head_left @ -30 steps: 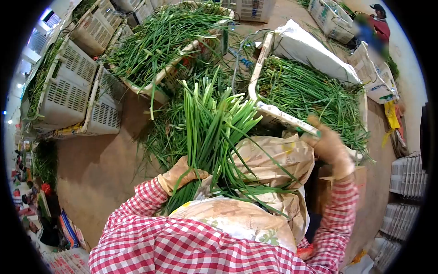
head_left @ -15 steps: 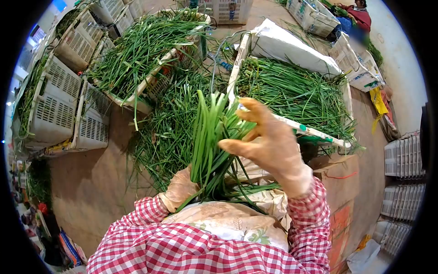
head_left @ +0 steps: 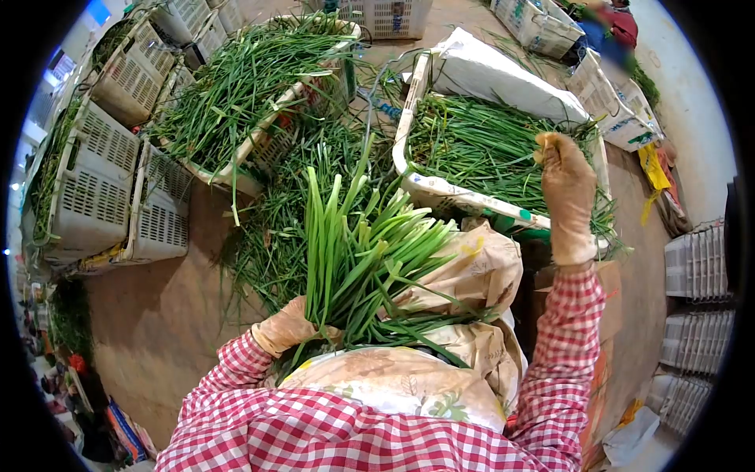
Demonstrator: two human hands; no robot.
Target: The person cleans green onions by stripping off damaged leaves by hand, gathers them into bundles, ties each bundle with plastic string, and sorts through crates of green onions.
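Stalks [head_left: 346,263] fan up from the left grip [head_left: 289,325], closed around them; right grip [head_left: 568,189] curled, contents unclear

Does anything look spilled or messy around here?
Yes: loose green stalks lie in a tangled heap, apparently on the floor, beside the piled-high crate rather than inside it. The apron also has brown stains, perhaps ordinary work dirt.

Legible text: none | rear crate [head_left: 376,19], right-hand crate [head_left: 624,130]: blue marks, too small to read
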